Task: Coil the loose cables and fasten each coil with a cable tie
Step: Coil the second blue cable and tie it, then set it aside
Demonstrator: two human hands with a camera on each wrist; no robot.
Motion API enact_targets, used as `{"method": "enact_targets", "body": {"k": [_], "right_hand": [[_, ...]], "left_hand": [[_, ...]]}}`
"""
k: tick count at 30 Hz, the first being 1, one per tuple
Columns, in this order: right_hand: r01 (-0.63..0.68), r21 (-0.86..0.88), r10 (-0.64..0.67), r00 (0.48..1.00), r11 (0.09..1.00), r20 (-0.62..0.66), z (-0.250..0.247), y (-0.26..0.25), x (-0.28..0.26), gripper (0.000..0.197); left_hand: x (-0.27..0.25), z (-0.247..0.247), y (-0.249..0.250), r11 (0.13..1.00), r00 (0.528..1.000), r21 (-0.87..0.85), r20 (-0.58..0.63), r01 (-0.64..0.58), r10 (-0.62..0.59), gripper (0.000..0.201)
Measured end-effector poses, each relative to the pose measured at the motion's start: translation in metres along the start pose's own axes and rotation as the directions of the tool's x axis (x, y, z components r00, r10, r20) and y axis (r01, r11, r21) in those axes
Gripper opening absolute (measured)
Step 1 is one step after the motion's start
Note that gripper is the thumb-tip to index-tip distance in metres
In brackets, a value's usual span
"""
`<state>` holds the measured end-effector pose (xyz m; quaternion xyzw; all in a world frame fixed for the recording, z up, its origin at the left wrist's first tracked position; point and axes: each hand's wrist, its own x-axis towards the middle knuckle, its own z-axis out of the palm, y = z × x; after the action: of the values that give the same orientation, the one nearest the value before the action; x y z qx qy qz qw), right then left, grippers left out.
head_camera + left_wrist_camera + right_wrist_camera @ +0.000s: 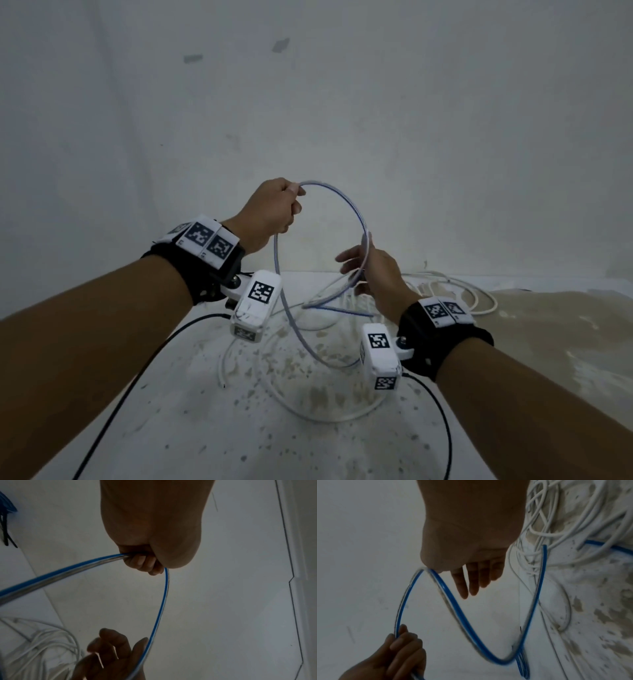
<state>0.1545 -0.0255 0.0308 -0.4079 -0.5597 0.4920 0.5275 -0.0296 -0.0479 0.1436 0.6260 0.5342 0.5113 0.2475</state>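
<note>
Two forearms fill the near frame, each with a black wrist strap and a white camera box. One left hand point(274, 209), grip closed on the blue-striped clear cable point(346, 209), fingers curled round it at the top of the loop; two strands leave that fist in the left wrist view. One right hand point(373, 274), grip not closed: fingers point(471, 580) straight and spread, the cable running across the base of the thumb at the loop's right side. One loop so far, held upright in the air between the two hands, above the floor point(239, 428). Its lower run drops to the floor and bends sharply there, near the wall edge.

White cables point(455, 291): one tangled heap, strands too many to count, lying along the floor's far edge by the wall point(308, 102), right of the hands. One more white cable point(318, 411) curves loose on the floor below the hands. Two thin black leads trail from the wrist boxes.

Floor is stained, with a brown patch point(565, 325) at its right side. Bare floor left of the loop; wall close behind.
</note>
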Motion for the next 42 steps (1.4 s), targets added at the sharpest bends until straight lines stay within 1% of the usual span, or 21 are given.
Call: {"method": "enact_targets", "body": {"k": [4,7,9,12,17,19,21,22,23,24,25,26,27,28,29,31,33,36,39,40,42], "right_hand": [[-0.079,0.218,0.022,0.967,0.973,0.256,0.011,-0.013,-0.007,0.08],[-0.071,0.295,-0.028,0.947,0.953,0.32,0.01,-0.025,-0.006,0.044],[-0.033,0.181,-0.011,0.972,0.983,0.237,0.006,-0.033,-0.004,0.03],[-0.08,-0.045,0.081,0.996,0.996,0.043,-0.002,-0.038,0.004,0.025],[-0.15,0.29,0.198,0.97,0.945,-0.143,-0.042,-0.037,0.02,0.03],[-0.149,0.255,0.206,0.955,0.955,-0.214,-0.06,-0.029,0.024,0.042],[-0.132,0.189,0.18,0.948,0.973,-0.264,-0.07,-0.017,0.028,0.034],[-0.113,0.085,0.132,0.958,0.99,-0.254,-0.072,-0.01,0.029,0.026],[-0.191,0.02,0.191,0.966,0.981,-0.172,-0.069,-0.01,0.024,0.026],[-0.263,-0.28,0.219,0.959,0.923,-0.18,-0.067,-0.003,0.025,0.033],[-0.151,-0.625,0.063,0.985,0.765,-0.161,-0.071,0.007,0.03,0.039],[-0.139,-0.642,0.044,0.986,0.754,-0.162,-0.073,0.013,0.034,0.036],[-0.247,-0.361,0.187,0.963,0.899,-0.193,-0.072,0.013,0.037,0.023],[-0.205,-0.172,0.18,0.972,0.963,-0.15,-0.073,0.013,0.038,0.007],[-0.173,-0.199,0.128,0.967,0.965,-0.219,-0.07,0.018,0.038,0.004],[-0.203,-0.128,0.161,0.947,0.971,-0.277,-0.064,0.015,0.032,0.009],[-0.172,-0.136,0.124,0.945,0.976,-0.303,-0.062,0.012,0.03,0.017],[-0.13,-0.191,0.063,0.945,0.973,-0.32,-0.066,0.009,0.028,0.038],[-0.165,-0.155,0.117,0.953,0.974,-0.281,-0.076,0.006,0.026,0.031],[-0.202,-0.171,0.151,0.951,0.964,-0.269,-0.081,0.004,0.025,0.022],[-0.253,-0.173,0.199,0.94,0.952,-0.277,-0.093,0.001,0.025,0.01]], "left_hand": [[0.005,-0.008,0.011,0.999,0.993,0.022,-0.113,-0.04,0.042,0.026],[0.006,-0.016,0.012,0.997,0.993,0.06,-0.112,-0.039,0.045,0.02],[0.002,-0.016,0.006,0.992,0.996,0.123,-0.076,-0.04,0.05,0.012],[-0.008,-0.013,-0.01,0.958,0.999,0.285,0.034,-0.041,0.033,0.006],[-0.044,-0.016,-0.072,0.882,0.948,0.465,0.308,-0.072,-0.085,0.013],[-0.061,-0.019,-0.104,0.792,0.903,0.598,0.398,-0.123,-0.161,0.016],[-0.075,-0.021,-0.128,0.753,0.846,0.651,0.452,-0.094,-0.285,0.037],[-0.08,-0.021,-0.135,0.791,0.806,0.612,0.466,0.003,-0.365,0.054],[-0.084,-0.021,-0.14,0.828,0.76,0.545,0.479,0.135,-0.439,0.069],[-0.087,-0.021,-0.143,0.844,0.728,0.481,0.488,0.235,-0.481,0.078],[-0.089,-0.02,-0.144,0.855,0.723,0.429,0.485,0.293,-0.491,0.082],[-0.09,-0.018,-0.143,0.864,0.731,0.373,0.474,0.339,-0.491,0.082],[-0.09,-0.016,-0.142,0.874,0.737,0.301,0.472,0.382,-0.484,0.08],[-0.09,-0.013,-0.141,0.879,0.737,0.23,0.48,0.418,-0.476,0.075],[-0.091,-0.009,-0.138,0.881,0.729,0.186,0.501,0.436,-0.466,0.069],[-0.094,0.002,-0.134,0.888,0.693,0.196,0.564,0.416,-0.45,0.053],[-0.099,0.017,-0.129,0.885,0.658,0.226,0.601,0.406,-0.455,0.052],[-0.102,0.038,-0.123,0.86,0.611,0.151,0.644,0.488,-0.46,0.08],[-0.102,0.05,-0.12,0.835,0.534,0.059,0.744,0.548,-0.403,0.1],[-0.102,0.051,-0.118,0.849,0.525,0.057,0.764,0.525,-0.375,0.098],[-0.102,0.048,-0.113,0.931,0.574,0.105,0.762,0.349,-0.301,0.073]]}}
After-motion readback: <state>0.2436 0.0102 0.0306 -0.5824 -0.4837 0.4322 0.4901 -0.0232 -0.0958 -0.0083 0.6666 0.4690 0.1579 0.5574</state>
